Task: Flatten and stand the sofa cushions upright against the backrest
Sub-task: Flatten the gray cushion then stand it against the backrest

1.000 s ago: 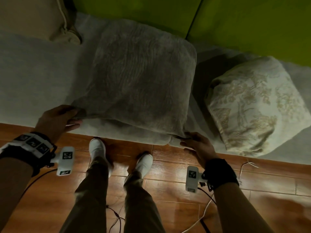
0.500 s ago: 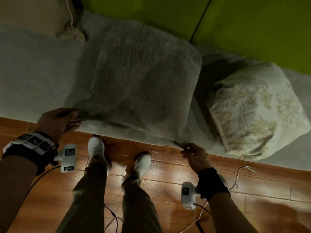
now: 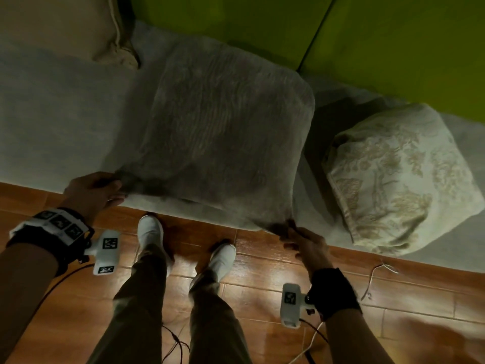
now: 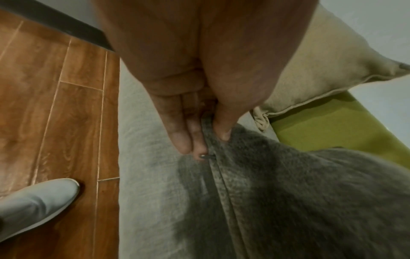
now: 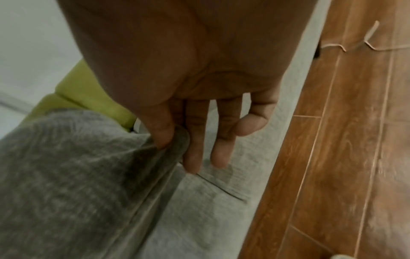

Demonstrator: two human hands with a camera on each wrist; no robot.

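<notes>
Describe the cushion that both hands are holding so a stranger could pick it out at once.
Start at the green backrest and drop to the pale seat below it. The grey cushion lies in the middle, its near corners pinched by the left hand and right hand. It is plain fuzzy grey, unlike the floral cushion and beige cushion beside it.

Readable text: I can make out none in any view.
Left wrist band (image 3: 61,223): I see black-and-white square marker patterns, coded blocks only, no letters or digits.
Left wrist camera housing (image 3: 106,252): two more such marker squares, one on the upper face and one on the lower; nothing I can read.
Right wrist camera housing (image 3: 290,303): one marker square, again a pattern without characters.
Patterned cushion (image 3: 399,179): floral print only, no wording or brand that I can tell.
</notes>
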